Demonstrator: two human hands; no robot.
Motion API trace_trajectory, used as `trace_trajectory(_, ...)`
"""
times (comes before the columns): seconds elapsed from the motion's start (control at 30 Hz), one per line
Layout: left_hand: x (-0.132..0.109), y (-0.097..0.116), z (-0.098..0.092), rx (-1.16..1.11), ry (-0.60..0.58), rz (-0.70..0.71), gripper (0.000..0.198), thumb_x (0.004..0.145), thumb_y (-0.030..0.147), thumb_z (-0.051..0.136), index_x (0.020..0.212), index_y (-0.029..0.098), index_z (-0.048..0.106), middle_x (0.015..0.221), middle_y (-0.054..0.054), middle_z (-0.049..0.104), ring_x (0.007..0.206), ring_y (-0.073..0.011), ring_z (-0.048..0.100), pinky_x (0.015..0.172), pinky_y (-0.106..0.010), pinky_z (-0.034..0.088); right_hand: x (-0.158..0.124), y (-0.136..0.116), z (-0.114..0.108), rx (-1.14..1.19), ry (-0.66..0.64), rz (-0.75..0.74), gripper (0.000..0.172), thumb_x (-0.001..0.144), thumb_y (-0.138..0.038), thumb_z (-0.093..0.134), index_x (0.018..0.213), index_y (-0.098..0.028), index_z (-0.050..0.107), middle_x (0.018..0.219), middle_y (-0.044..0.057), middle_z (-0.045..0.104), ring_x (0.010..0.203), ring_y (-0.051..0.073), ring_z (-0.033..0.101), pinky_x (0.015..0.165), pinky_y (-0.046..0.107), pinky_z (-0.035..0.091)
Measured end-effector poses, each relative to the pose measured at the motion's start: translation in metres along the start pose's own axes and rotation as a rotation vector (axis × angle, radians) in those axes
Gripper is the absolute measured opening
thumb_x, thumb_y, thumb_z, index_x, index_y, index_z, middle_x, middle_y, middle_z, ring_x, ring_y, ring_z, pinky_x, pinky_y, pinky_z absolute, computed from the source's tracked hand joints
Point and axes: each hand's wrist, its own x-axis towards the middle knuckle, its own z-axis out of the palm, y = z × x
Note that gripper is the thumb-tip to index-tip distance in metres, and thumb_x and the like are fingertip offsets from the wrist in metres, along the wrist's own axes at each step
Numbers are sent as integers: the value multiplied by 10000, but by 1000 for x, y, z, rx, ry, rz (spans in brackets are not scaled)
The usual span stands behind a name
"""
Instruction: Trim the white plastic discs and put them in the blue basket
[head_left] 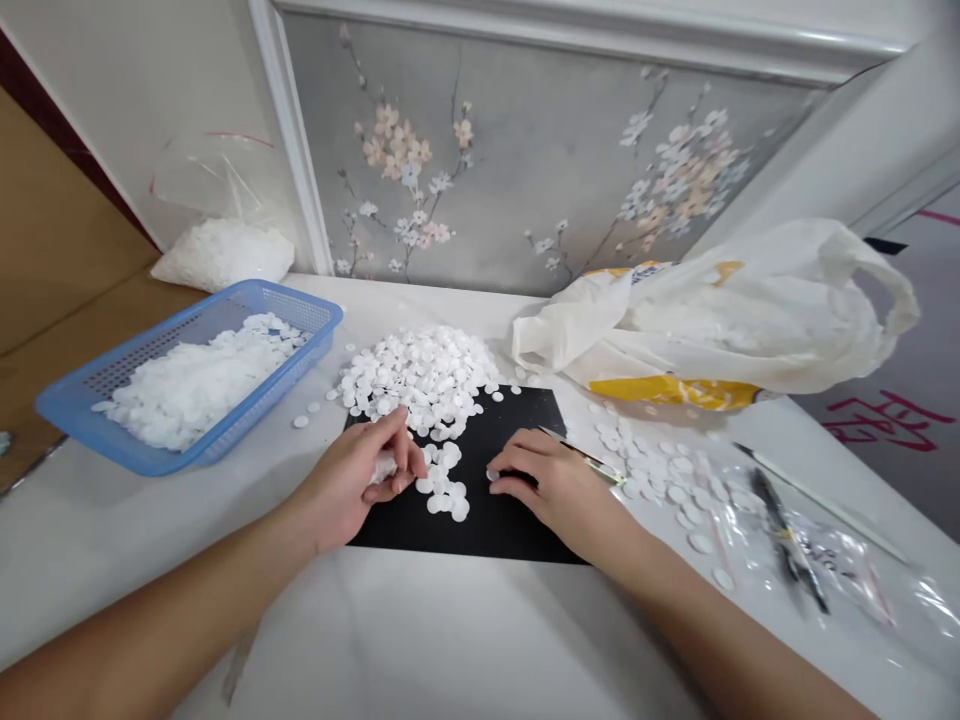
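Note:
A black mat [510,530] lies before me with a heap of small round white discs [420,370] across its far left edge. My left hand [367,470] is over the mat's left side, its fingers curled round several white discs [384,466]. A small loose cluster of discs [446,480] lies beside its fingertips. On the mat's right side, my right hand [551,480] pinches one white disc [493,475] between thumb and forefinger. Metal tweezers [600,464] show behind this hand; whether it also holds them, I cannot tell.
A blue basket [150,462] of discs stands left, with a clear bag of white pieces [225,250] behind. At right are a white and yellow plastic bag [720,320], scattered discs [675,490], a black pen-like tool [784,530], a pale stick [825,505] and clear bags [832,560].

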Motion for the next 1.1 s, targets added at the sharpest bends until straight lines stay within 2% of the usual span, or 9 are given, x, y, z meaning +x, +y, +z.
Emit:
trace_trajectory(0.1, 2, -1, -2, 122, -17, 21, 421, 837, 523, 505, 611, 168, 484, 535, 24, 459, 457, -70, 346, 424, -207, 169, 3, -1, 4, -29, 20, -43, 130, 855, -135, 550, 762, -180, 629, 803, 47, 633, 758, 188, 582, 713, 336, 480)
trace_trajectory(0.2, 2, -2, -2, 466, -31, 150, 325, 818, 496, 537, 719, 189, 577, 479, 65, 346, 460, -88, 302, 468, -222, 203, 4, 0, 6, 107, 75, 106, 137, 822, -108, 515, 718, -194, 542, 767, 28, 628, 691, 166, 579, 659, 312, 477)
trace_trajectory(0.3, -2, -5, 1, 920, -23, 272, 231, 755, 425, 620, 677, 211, 580, 483, 62, 382, 474, -105, 337, 502, -238, 203, 1, -3, 7, 480, 54, 341, 103, 829, -149, 484, 760, -213, 443, 767, -2, 644, 625, 132, 594, 562, 254, 472)
trace_trajectory(0.37, -6, -8, 3, 1099, -41, 287, 199, 742, 411, 631, 687, 226, 581, 476, 58, 415, 468, -119, 359, 508, -246, 187, -1, -8, 9, 623, 18, 389, 66, 849, -160, 452, 818, -217, 438, 736, -23, 620, 608, 118, 577, 527, 227, 449)
trace_trajectory(0.43, -9, -11, 6, 1190, -57, 295, 149, 758, 388, 617, 752, 242, 595, 490, 52, 451, 471, -132, 378, 516, -250, 175, -4, -17, 11, 592, -15, 361, 76, 874, -167, 427, 864, -216, 485, 675, -45, 560, 580, 109, 527, 513, 218, 407)
trace_trajectory(0.53, -10, -12, 6, 1260, -55, 292, 71, 784, 320, 581, 812, 258, 599, 506, 48, 471, 475, -142, 390, 522, -251, 170, -6, -31, 15, 452, -76, 275, 88, 879, -194, 491, 804, -212, 535, 648, -53, 520, 576, 106, 489, 526, 221, 369)
trace_trajectory(0.67, -9, -5, 1, 1175, -169, 196, 45, 731, 281, 622, 727, 244, 596, 528, 50, 485, 497, -142, 430, 515, -241, 200, -5, -37, 17, 328, -111, 211, 110, 831, -153, 589, 746, -203, 541, 710, -33, 566, 615, 116, 521, 554, 231, 377)
trace_trajectory(0.9, -12, 5, -6, 1132, -208, 100, 93, 672, 284, 671, 698, 234, 597, 548, 48, 471, 515, -141, 419, 486, -243, 192, -6, -21, 6, 239, -12, 207, 231, 895, -72, 368, 828, -207, 543, 761, -3, 565, 633, 127, 533, 574, 247, 407)
trace_trajectory(1.1, -10, 0, -7, 1183, -178, 160, 164, 683, 318, 683, 793, 251, 582, 550, 55, 480, 508, -148, 420, 509, -244, 199, -8, -32, 13, 335, -101, 198, 79, 825, -172, 605, 776, -212, 558, 777, -26, 550, 652, 114, 533, 583, 231, 412)
